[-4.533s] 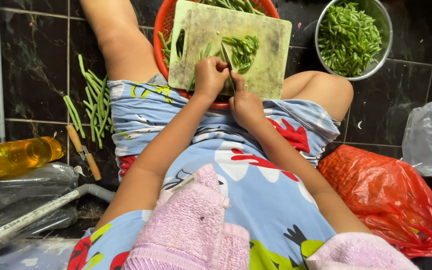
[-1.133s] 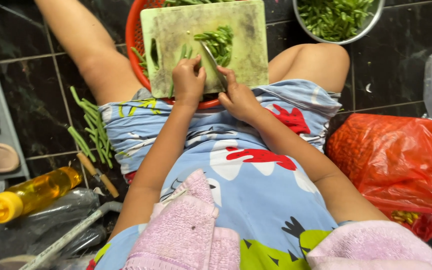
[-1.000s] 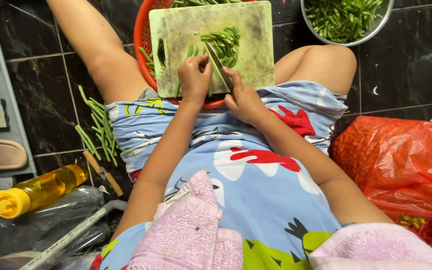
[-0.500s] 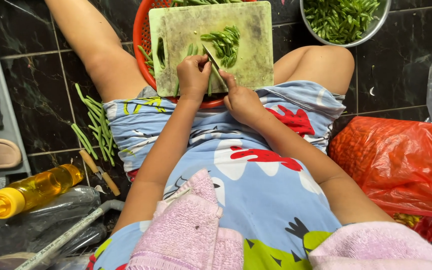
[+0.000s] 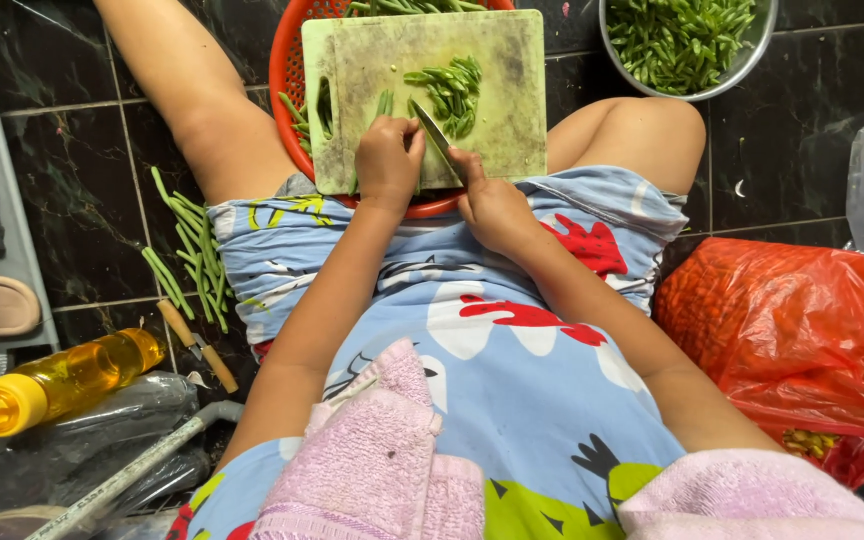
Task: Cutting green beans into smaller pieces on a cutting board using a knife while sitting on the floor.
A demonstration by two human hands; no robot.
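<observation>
A worn green cutting board (image 5: 497, 85) rests on a red basket (image 5: 287, 70) between my knees. My left hand (image 5: 388, 158) presses down a bunch of green beans (image 5: 384, 103) near the board's front edge. My right hand (image 5: 487, 205) grips a knife (image 5: 432, 128) whose blade slants across the board just right of the left fingers. A pile of cut bean pieces (image 5: 449, 88) lies on the board beyond the blade.
A metal bowl of cut beans (image 5: 680, 40) stands at the top right. Whole green beans (image 5: 192, 255) and a small peeler (image 5: 197, 345) lie on the black tiles at left. A yellow oil bottle (image 5: 57, 380) and a red plastic bag (image 5: 802, 340) flank me.
The view has shifted a little. The knife keeps working at the beans under my left hand, and both hands stay on the board's front edge.
</observation>
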